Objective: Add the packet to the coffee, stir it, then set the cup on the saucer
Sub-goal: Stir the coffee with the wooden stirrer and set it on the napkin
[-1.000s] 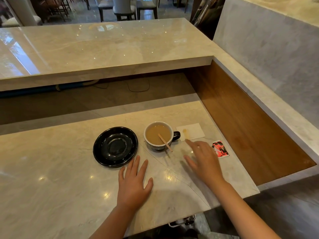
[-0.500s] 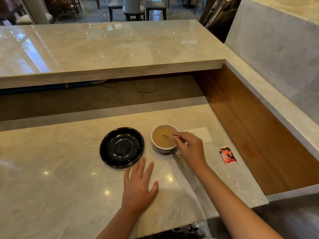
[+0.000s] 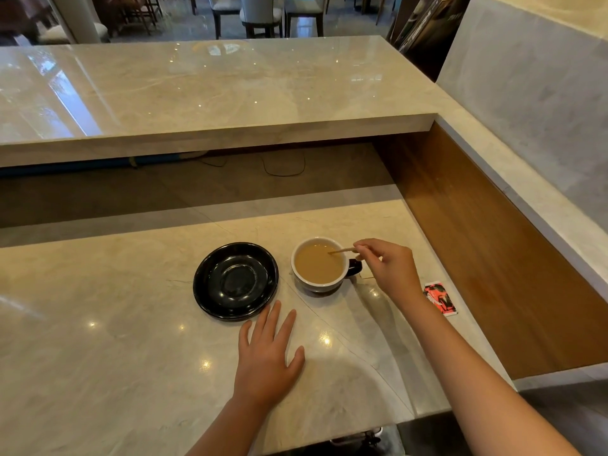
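the right hand (image 3: 390,269) pinches the far end of a thin wooden stir stick (image 3: 342,250) between thumb and fingertips, the other fingers curled in. the stick slants down to the left, its lower tip dipped into the light brown coffee (image 3: 318,265) near the right side of the cup. the coffee cup (image 3: 319,265) is white inside with a dark handle (image 3: 355,268) pointing right, partly behind the right hand's fingers. it stands on the marble counter (image 3: 115,340), just right of the saucer and not touching it.

the black saucer (image 3: 235,281) lies bare on the counter, glossy, with a round well in its middle. the left hand (image 3: 266,357) rests flat and palm down on the counter just near of the saucer, fingers spread wide and holding nothing; the fingertips point toward the gap between saucer and cup.

a small red and white packet (image 3: 440,297) lies on the counter to the right of the right wrist, close to the wooden side panel (image 3: 493,258); whether it is torn open cannot be told. a corner of a white paper napkin (image 3: 367,275) peeks out under the right hand, beside the cup's handle.

beyond the low counter rises a higher marble bar top (image 3: 214,87), and chairs (image 3: 260,11) stand far behind it.
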### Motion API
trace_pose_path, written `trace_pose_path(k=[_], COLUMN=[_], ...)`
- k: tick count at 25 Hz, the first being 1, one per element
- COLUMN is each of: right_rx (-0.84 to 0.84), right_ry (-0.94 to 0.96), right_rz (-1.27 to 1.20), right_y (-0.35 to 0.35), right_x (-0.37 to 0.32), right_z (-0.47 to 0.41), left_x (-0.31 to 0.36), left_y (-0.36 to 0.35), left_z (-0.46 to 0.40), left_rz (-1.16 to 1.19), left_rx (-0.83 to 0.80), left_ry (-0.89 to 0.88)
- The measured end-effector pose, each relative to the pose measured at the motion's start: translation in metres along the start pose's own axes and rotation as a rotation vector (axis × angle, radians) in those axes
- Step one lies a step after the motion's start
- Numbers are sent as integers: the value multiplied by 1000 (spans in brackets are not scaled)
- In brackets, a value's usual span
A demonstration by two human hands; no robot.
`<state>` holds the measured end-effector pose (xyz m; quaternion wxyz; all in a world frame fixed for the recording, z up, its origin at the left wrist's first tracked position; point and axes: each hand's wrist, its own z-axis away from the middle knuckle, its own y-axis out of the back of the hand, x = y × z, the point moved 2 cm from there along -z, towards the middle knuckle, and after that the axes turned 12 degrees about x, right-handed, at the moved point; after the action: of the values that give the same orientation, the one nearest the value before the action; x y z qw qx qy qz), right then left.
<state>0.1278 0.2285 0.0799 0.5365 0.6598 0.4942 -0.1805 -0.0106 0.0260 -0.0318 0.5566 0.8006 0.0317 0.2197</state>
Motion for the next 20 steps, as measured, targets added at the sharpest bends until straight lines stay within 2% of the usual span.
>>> trace_pose_path(k=[4,8,14,20], right_rx=[-114,-214,-84,-38], right_ry=[82,-32,-68,118], right_rz=[142,11,-136,78], right_y=[17,12,-15,-11], right_x=[-1,-7,-16,-17], right_z=[6,17,22,7], left_x=[1,0,-1,0], left_y=[0,-1,-2,-2], left_z=[-1,0,0,0], left_rz=[8,11,-22,-25], left_rx=[2,-2,-21,-14], left_ry=[6,1,12,11])
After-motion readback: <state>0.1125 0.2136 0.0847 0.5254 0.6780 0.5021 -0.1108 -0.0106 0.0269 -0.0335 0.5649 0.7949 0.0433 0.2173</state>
